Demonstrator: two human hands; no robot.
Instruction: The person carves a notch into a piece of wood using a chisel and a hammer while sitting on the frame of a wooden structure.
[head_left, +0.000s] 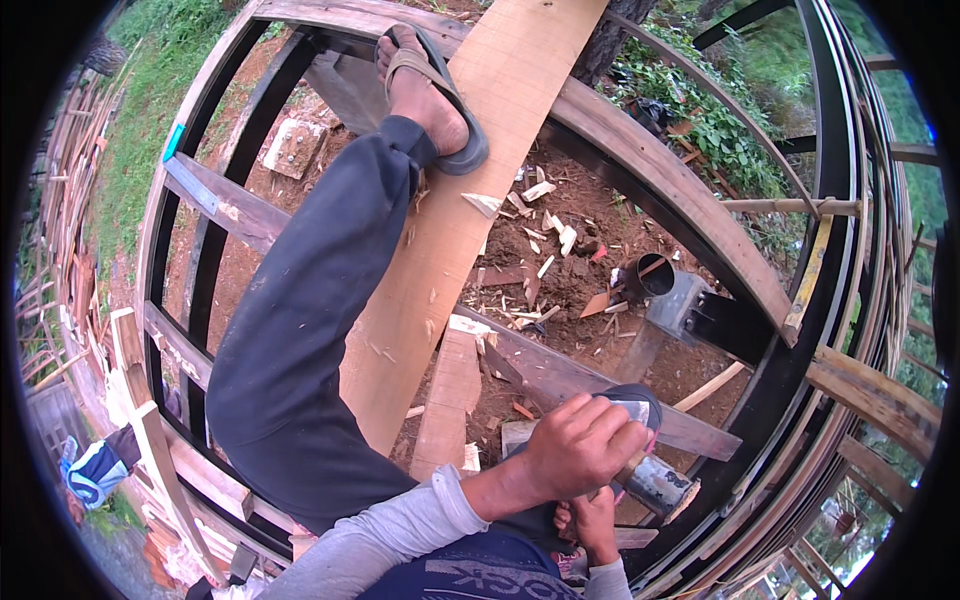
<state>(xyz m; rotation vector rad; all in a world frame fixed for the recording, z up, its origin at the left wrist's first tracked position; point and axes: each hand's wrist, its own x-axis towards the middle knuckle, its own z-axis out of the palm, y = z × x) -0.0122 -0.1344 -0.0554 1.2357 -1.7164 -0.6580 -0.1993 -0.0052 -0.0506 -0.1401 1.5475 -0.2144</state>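
Fingers (622, 440) of our left hand (570, 450) close tightly around a tool (658, 484) in the lower right of the frame; its grey, pale-ended metal cylinder juts out past the fist. A flat, light metal piece (630, 408) shows just above the knuckles, and we cannot tell whether it belongs to that tool. Our right hand (597, 522) sits just below, curled closed, though we cannot tell what it holds.

Our left leg (300, 330), in dark trousers, bends up through the centre-left, and its sandalled foot (430, 110) rests on a broad plank (525, 90) slanting down from the top centre. Wood chips (566, 238) lie on soil right of the plank, near a round dark pipe (652, 275). A curved frame (690, 215) surrounds these. At the far lower left we see 1 blue-and-white cloth (97, 472); grass (180, 60) fills the upper left.
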